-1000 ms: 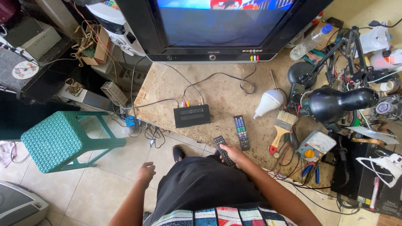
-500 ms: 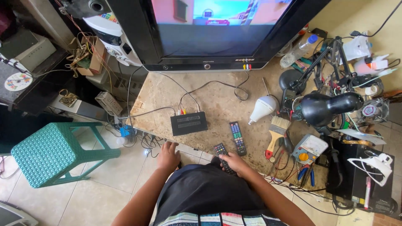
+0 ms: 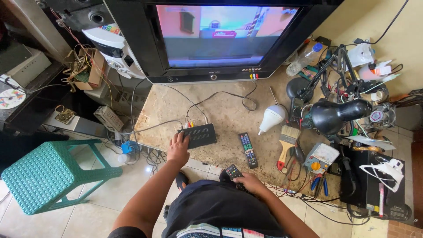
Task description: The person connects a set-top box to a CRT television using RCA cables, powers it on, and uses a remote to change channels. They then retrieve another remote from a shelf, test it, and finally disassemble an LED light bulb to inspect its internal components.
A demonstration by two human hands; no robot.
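Now left hand [image 3: 178, 149] is resting flat, fingers spread, on near-left corner of black set-top box [image 3: 198, 135], long axis running left-right; right hand [image 3: 250, 183] is gripping small remote [image 3: 233, 172] near lap.

Stone slab [image 3: 229, 119]: television [image 3: 220, 35] along far edge. Set-top box [image 3: 197, 135] near left front of slab, cables running back toward television. Left hand [image 3: 178, 149] on box's left end, at slab's front edge. Long remote [image 3: 248, 150] right of box, near front edge. Bulb [image 3: 272, 119] behind long remote, toward right. Brush [image 3: 286, 143] right of long remote. Multimeter [image 3: 320, 158] at front right corner. Desk lamp [image 3: 335, 115] over right edge. Right hand [image 3: 249, 181] holding small remote [image 3: 233, 172] just before front edge. Stool [image 3: 48, 174] on floor, left of slab.
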